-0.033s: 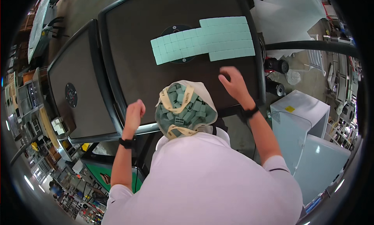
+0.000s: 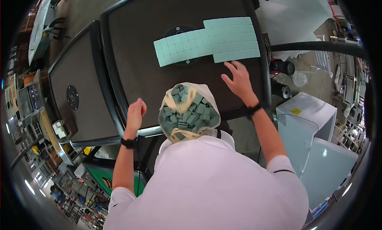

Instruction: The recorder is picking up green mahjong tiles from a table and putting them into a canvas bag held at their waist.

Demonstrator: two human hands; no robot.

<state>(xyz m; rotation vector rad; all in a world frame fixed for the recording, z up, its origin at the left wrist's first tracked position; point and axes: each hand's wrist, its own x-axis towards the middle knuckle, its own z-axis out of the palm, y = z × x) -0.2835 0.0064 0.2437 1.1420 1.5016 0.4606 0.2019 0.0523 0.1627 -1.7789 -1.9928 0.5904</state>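
Two bare hands reach forward over a dark tabletop (image 2: 143, 21), with pale green blocks (image 2: 229, 39) set edge to edge in rows on its far part, toward the right. The block layout runs from near the middle to close by the right edge, wider at its right end, where rows step out on both the far and near sides; it partly covers a round black plate (image 2: 175, 30). Just at the near side of that wider end is the right hand (image 2: 238, 82), back upward, its grip loosely open, fingers forward and thumb well apart, with nothing seen in it; whether the fingertips touch the nearest row, I cannot tell. The left hand (image 2: 136, 112) hangs by the near edge, left of a cream cloth bag (image 2: 213, 94), its grip half curled; whether it has hold of anything, I cannot tell. Between the hands, the bag gapes open against the person's chest, heaped with loose, darker-looking green blocks (image 2: 202, 108), its handle loops lying across the mouth. Each wrist wears a black band. A second dark panel (image 2: 85, 71) adjoins on the left; white sheets (image 2: 296, 19) lie beyond the right edge, and a white cabinet (image 2: 304, 106) stands nearer on the right.
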